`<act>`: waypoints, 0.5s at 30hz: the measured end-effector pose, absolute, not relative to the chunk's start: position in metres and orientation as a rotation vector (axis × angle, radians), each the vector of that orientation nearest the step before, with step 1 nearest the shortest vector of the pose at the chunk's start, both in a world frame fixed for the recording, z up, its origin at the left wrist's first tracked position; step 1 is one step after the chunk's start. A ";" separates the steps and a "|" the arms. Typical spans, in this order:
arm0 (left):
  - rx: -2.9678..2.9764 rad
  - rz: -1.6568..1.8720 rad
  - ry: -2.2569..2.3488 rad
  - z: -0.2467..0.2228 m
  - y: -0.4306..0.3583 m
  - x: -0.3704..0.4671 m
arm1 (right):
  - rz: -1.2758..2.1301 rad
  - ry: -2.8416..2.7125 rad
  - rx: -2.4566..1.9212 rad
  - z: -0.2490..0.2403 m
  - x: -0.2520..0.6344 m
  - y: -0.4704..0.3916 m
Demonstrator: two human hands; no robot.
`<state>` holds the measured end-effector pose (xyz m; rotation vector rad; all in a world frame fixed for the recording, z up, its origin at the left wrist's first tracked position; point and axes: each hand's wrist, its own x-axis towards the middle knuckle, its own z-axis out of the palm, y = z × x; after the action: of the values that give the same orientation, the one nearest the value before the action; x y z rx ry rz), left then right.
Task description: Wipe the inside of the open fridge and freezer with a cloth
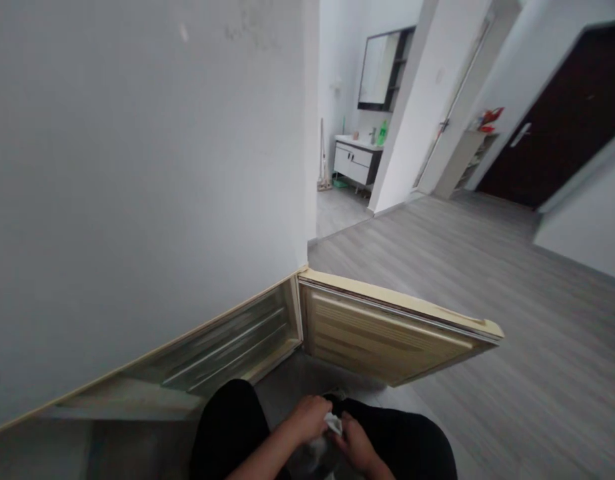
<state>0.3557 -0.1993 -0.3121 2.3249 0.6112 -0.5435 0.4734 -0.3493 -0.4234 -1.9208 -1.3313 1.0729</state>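
My left hand [311, 417] and my right hand [356, 440] come together low in the view, between my knees. Both close on a small crumpled white cloth or tissue [333, 423]; which of the two it is I cannot tell. Under the hands is a blurred whitish thing [315, 453], too unclear to name. In front of my knees, a pale yellow door [387, 327] stands swung open to the right, its ribbed inner side towards me. It joins a low, fridge-like compartment [237, 333] with ridged inner walls.
A white wall [147, 167] rises behind the compartment. Grey wood-look floor [552, 347] stretches right. Farther off are a washbasin cabinet [355, 163], a mirror [377, 70], a mop [322, 160], a small shelf unit [470, 160] and a dark door [562, 127].
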 end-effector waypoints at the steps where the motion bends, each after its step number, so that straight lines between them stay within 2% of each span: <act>1: 2.343 -0.549 0.579 -0.307 -0.199 0.365 | 1.013 -1.295 -1.942 -0.422 0.479 -0.354; 8: 2.282 -0.448 0.471 -0.281 -0.226 0.397 | 0.678 -0.974 -2.184 -0.415 0.506 -0.392; 15: 1.942 -0.462 0.480 -0.313 -0.248 0.351 | 0.635 -0.599 -2.320 -0.405 0.496 -0.384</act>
<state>0.3507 -0.2480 -0.3128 1.9417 0.4798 -0.4617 0.4958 -0.3836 -0.4050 -2.3195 -0.5990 0.6352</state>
